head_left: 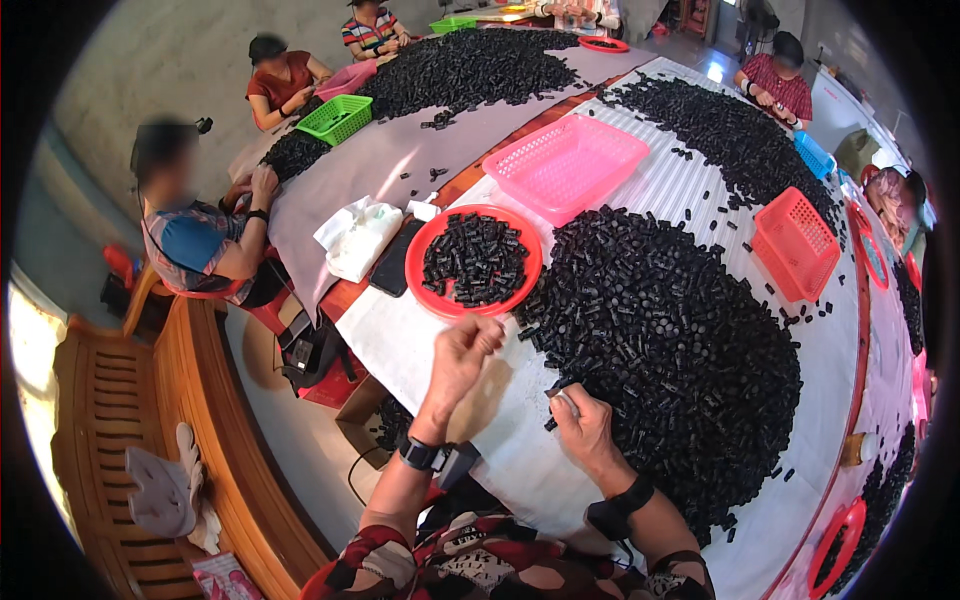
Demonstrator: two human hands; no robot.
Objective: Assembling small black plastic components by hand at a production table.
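Everywhere, small black cylindrical parts (660,330)

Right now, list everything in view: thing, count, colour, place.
small parts pile: one big heap, black, on the table right of the hands
round tray: one, red, holding black parts, ahead of the left hand
pink basket: one, pink, beyond the tray
red basket: one, red, far right
green basket: one, green, far left
white bag: one, left of the tray
phone: one, black, beside the tray
left hand: fingers pinched together, near the tray
right hand: at the pile's edge
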